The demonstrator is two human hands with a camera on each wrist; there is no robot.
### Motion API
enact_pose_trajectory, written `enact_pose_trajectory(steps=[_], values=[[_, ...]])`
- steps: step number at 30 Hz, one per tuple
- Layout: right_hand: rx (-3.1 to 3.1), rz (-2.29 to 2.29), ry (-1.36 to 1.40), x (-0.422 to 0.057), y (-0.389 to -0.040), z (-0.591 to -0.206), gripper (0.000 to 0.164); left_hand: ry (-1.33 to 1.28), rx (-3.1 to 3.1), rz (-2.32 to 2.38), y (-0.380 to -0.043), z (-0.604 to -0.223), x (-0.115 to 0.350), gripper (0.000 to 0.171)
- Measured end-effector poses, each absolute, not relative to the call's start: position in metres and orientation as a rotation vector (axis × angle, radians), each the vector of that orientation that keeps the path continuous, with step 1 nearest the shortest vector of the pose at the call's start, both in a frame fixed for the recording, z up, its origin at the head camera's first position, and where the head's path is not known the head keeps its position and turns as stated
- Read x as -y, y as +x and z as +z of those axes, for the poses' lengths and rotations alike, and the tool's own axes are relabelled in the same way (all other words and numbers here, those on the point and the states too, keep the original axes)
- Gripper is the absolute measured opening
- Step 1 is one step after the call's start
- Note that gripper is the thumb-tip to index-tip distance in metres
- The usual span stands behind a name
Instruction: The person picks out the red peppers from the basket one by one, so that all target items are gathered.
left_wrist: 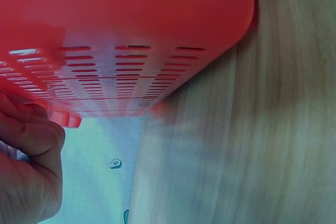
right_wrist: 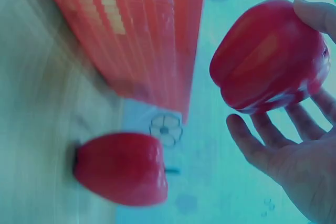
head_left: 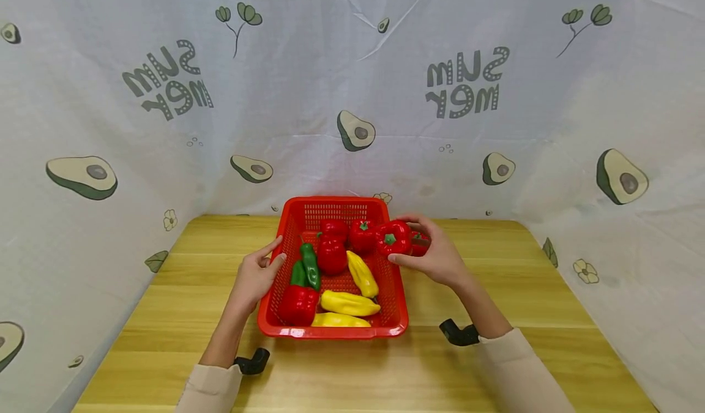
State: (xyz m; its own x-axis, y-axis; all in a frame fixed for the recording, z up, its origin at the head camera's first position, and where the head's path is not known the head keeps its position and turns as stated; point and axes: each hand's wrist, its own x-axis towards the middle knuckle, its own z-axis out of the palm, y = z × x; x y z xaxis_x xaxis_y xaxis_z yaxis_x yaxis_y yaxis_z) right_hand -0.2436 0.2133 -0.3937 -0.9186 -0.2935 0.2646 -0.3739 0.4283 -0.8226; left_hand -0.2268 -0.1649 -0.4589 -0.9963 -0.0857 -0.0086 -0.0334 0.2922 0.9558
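A red plastic basket stands on the table with several red bell peppers, two green peppers and three yellow peppers inside. My left hand grips its left rim; in the left wrist view, the curled fingers are beside the slotted wall. Over the right rim, my right hand holds a red bell pepper between thumb and fingers, its green stem towards the head camera. The right wrist view shows this held pepper apart from the basket wall.
Another red bell pepper is on the wooden table, right of the basket and partly behind my right hand in the head view. A white cloth with printed avocados hangs behind and along both sides.
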Motion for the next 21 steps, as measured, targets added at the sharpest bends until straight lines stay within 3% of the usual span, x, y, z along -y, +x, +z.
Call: enact_pose_trajectory(steps=[11,21], values=[[2.529,1.483,0.477,-0.263,-0.249,-0.392,0.079,0.128,2.492,-1.839,-0.227,-0.459,0.165,0.053],[2.508,1.555,0.353,-0.296,-0.255,-0.405,0.072,0.127,2.503,-1.817,-0.226,-0.458,0.165,0.052]])
